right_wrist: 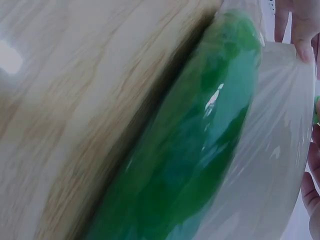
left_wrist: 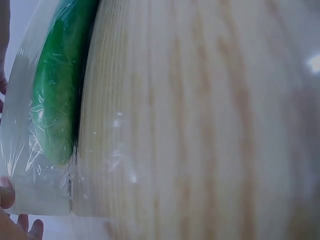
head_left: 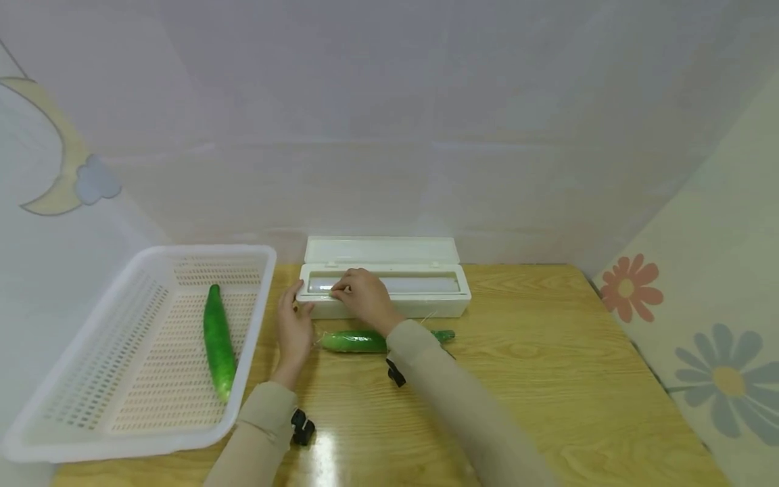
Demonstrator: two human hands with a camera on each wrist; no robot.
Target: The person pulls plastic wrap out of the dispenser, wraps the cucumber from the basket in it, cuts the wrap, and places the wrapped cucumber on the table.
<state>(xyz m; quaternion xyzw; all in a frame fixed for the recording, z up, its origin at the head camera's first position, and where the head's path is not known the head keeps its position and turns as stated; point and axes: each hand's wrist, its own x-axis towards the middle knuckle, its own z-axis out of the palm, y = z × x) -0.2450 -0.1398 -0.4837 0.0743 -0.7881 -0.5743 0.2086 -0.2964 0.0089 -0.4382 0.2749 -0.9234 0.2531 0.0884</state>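
One film-covered cucumber [head_left: 353, 341], probably firm but slippery and best held round its middle, lay just before the white box [head_left: 438, 309], whose left end the left hand [head_left: 295, 329] gripped while the right hand [head_left: 368, 295] pinched a small green piece [head_left: 331, 293].

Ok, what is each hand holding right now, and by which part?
The left hand grips the long white plastic box by its left end. The right hand pinches a small green piece at the box's front rim; which part is hidden.

Soft, muted light — glare on the table [head_left: 535, 365] and film-wrapped cucumber [head_left: 354, 341] — with bluish, blurry wrist views.
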